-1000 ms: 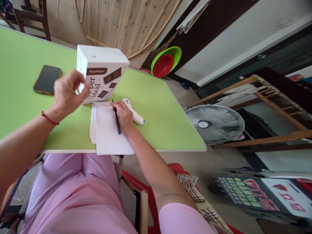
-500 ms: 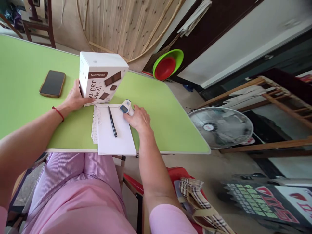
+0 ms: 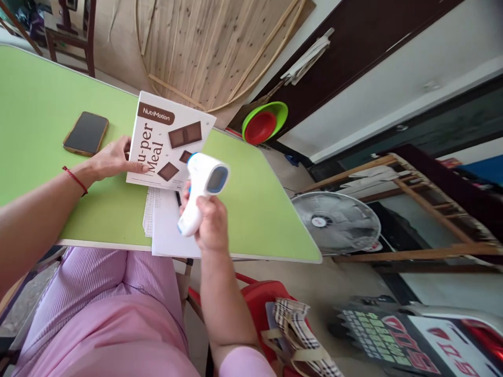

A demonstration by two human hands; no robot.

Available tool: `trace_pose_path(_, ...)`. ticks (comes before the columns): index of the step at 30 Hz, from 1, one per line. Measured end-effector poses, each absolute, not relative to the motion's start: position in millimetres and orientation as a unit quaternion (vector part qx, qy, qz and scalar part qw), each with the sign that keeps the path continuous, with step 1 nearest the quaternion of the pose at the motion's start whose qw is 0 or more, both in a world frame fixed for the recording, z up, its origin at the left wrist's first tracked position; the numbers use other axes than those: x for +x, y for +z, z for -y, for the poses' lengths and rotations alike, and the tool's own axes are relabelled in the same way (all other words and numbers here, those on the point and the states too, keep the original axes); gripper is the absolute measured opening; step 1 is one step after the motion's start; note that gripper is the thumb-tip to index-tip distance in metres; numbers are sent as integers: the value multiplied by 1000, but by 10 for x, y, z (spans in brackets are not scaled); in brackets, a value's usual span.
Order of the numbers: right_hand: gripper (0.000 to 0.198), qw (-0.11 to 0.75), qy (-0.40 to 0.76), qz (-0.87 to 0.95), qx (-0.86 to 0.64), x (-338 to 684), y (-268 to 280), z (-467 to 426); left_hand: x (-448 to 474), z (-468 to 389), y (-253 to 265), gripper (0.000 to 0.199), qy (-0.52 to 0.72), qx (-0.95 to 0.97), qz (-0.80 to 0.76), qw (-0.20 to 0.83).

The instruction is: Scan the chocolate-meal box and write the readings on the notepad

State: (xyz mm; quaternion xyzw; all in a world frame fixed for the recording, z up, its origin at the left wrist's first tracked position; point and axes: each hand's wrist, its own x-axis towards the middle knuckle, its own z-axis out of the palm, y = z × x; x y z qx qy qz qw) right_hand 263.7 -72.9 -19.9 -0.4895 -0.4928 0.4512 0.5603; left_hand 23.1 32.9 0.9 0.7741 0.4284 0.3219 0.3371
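My left hand (image 3: 118,158) grips the lower left edge of a white box (image 3: 154,140) printed "NutriMotion", thumb across its front and fingers hidden behind. The box is tilted toward me over the green table. In my right hand (image 3: 211,219) a white and blue infrared thermometer (image 3: 200,186) is held up by its handle, its dark display turned to the right and its blue-rimmed head close to the box's lower right. Beneath it lie white paper sheets (image 3: 165,230) at the table's near edge. A black pen (image 3: 178,198) on them is mostly hidden by my right hand.
A phone (image 3: 86,133) lies on the green table (image 3: 259,209), left of the box. Beyond the table's right side stand a fan (image 3: 334,222) and a wooden rack (image 3: 432,253). Green and red basins (image 3: 261,128) are past the far edge. A red chair (image 3: 261,298) holds a checked bag (image 3: 298,330).
My right hand has lifted the thermometer off the table and brought it left and nearer to me. My left hand has tilted the box so its printed front faces me more.
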Motion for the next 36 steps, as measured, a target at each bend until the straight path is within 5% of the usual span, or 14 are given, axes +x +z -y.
trace_pose_path(5,34,554,508,458,-475,2214,-460,882,249,-386,-40,67,371,729,-346,459)
trace_pose_path(36,47,581,501,396,-505,2158,-533,866,210,-409,-111,70,372,713,-358,474)
